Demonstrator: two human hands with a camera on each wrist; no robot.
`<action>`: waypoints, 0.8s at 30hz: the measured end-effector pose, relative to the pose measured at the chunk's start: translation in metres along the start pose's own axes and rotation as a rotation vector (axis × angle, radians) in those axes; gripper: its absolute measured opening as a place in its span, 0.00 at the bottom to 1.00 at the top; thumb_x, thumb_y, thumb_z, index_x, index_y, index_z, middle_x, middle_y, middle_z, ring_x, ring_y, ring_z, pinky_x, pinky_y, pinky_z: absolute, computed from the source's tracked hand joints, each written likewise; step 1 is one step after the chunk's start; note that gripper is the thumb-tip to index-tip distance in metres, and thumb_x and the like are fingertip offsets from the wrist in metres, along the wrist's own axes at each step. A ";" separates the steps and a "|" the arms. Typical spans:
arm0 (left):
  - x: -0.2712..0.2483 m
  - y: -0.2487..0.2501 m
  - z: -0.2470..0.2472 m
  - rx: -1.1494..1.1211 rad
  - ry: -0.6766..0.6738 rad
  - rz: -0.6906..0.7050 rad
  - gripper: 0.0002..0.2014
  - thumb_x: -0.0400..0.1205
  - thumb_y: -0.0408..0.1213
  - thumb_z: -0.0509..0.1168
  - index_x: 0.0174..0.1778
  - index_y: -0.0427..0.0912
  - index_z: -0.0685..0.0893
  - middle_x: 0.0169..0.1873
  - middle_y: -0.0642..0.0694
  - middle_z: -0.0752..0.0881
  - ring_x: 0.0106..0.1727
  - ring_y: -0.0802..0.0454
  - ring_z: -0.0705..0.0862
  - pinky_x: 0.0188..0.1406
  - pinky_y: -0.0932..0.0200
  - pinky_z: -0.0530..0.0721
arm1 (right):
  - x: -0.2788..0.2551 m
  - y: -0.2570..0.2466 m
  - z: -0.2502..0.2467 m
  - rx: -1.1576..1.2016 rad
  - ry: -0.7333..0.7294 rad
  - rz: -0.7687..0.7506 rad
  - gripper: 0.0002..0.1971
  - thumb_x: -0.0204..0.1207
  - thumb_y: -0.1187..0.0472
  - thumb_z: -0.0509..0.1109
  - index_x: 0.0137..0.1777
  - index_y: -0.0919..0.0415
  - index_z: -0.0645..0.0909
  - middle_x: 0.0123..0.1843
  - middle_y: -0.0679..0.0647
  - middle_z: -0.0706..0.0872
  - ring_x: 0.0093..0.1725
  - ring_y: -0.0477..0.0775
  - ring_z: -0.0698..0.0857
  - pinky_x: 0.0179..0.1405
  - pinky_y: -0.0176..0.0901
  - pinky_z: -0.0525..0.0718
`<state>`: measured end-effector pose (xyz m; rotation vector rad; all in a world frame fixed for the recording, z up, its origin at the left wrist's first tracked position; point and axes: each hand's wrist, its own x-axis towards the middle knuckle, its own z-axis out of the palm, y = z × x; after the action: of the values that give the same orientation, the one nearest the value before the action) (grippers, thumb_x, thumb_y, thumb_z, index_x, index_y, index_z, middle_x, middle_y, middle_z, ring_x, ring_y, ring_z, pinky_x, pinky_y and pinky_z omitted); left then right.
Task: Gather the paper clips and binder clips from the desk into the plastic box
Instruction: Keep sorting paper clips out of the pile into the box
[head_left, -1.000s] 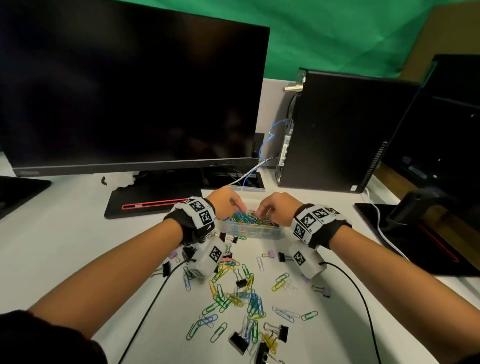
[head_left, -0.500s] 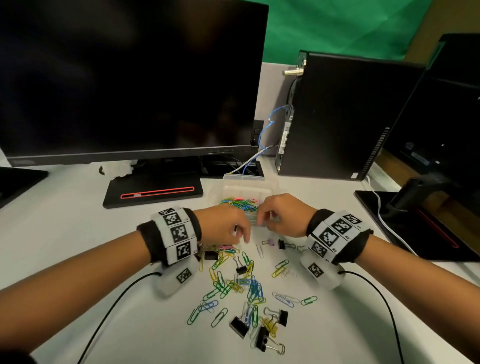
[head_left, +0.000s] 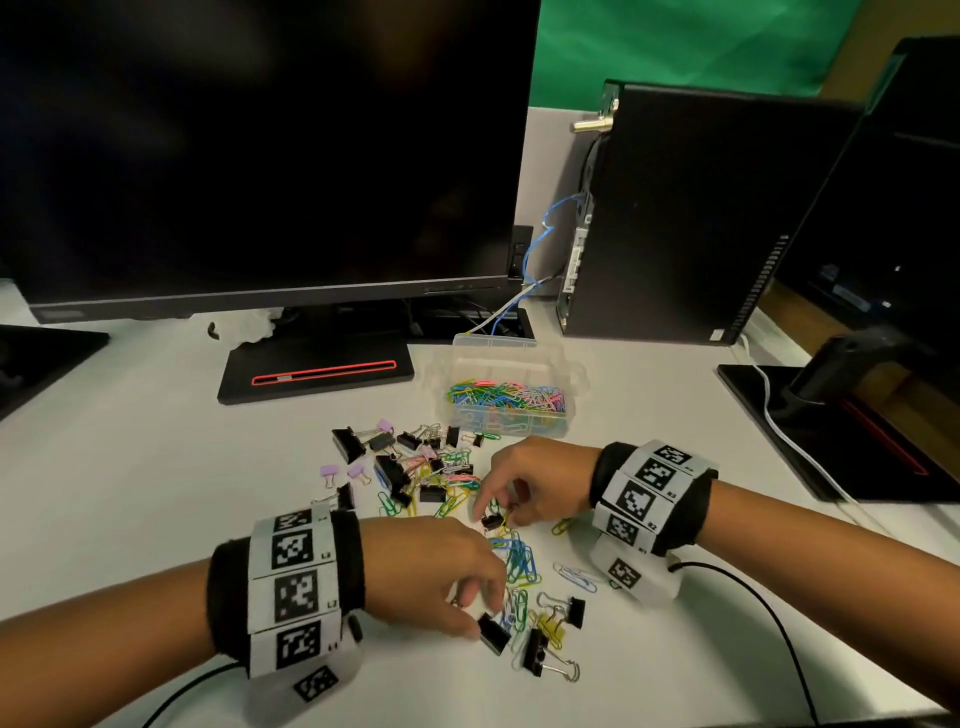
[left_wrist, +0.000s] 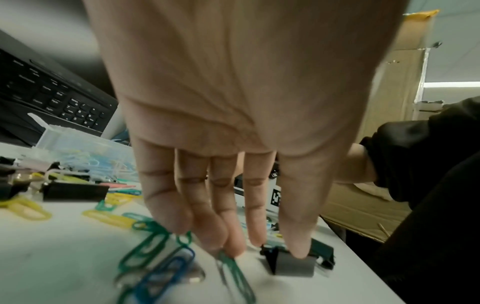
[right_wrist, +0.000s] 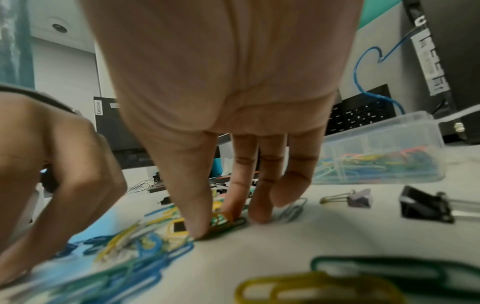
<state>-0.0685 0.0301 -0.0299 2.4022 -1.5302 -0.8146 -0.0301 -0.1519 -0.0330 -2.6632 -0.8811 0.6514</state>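
Observation:
A clear plastic box (head_left: 510, 427) part-filled with coloured paper clips stands mid-desk, its lid open behind; it also shows as the box (left_wrist: 78, 139) and the box (right_wrist: 384, 144). Loose paper clips and binder clips (head_left: 415, 467) lie scattered in front of it. My left hand (head_left: 478, 618) is down on the nearest clips, thumb and forefinger pinching a black binder clip (head_left: 493, 633), seen close as the binder clip (left_wrist: 293, 265) on the desk. My right hand (head_left: 496, 514) pinches yellow and green paper clips (right_wrist: 226, 220) between thumb and forefinger at the desk surface.
A large dark monitor (head_left: 260, 156) on its stand base (head_left: 317, 374) sits behind the box, a black PC tower (head_left: 701, 218) to the right. Another monitor foot (head_left: 831, 415) fills the right edge. More binder clips (head_left: 540, 652) lie near the desk's front edge.
Both hands have drawn back from the box toward me and dropped onto the scattered clips. The left has taken hold of a binder clip, the right of paper clips.

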 end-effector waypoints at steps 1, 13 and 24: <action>0.000 0.000 0.002 -0.004 0.013 0.006 0.14 0.80 0.45 0.65 0.60 0.45 0.81 0.52 0.44 0.83 0.34 0.78 0.73 0.33 0.84 0.67 | 0.001 -0.001 0.000 0.000 0.003 0.003 0.17 0.71 0.63 0.75 0.59 0.49 0.85 0.43 0.48 0.81 0.36 0.48 0.79 0.35 0.26 0.71; -0.006 -0.003 0.003 0.081 0.136 -0.019 0.11 0.80 0.48 0.64 0.47 0.44 0.81 0.48 0.47 0.85 0.30 0.72 0.71 0.32 0.81 0.66 | 0.001 -0.002 0.003 -0.069 0.095 0.053 0.11 0.65 0.60 0.80 0.45 0.61 0.85 0.42 0.48 0.78 0.29 0.35 0.71 0.28 0.20 0.66; -0.027 -0.022 -0.001 0.042 0.191 -0.168 0.13 0.79 0.50 0.65 0.53 0.46 0.79 0.46 0.52 0.82 0.31 0.71 0.71 0.32 0.81 0.68 | -0.007 0.008 -0.003 0.117 0.111 0.136 0.07 0.66 0.60 0.80 0.37 0.53 0.83 0.32 0.44 0.84 0.37 0.56 0.88 0.38 0.40 0.84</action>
<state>-0.0594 0.0631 -0.0285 2.5809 -1.3020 -0.5658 -0.0297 -0.1633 -0.0313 -2.6410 -0.6173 0.5598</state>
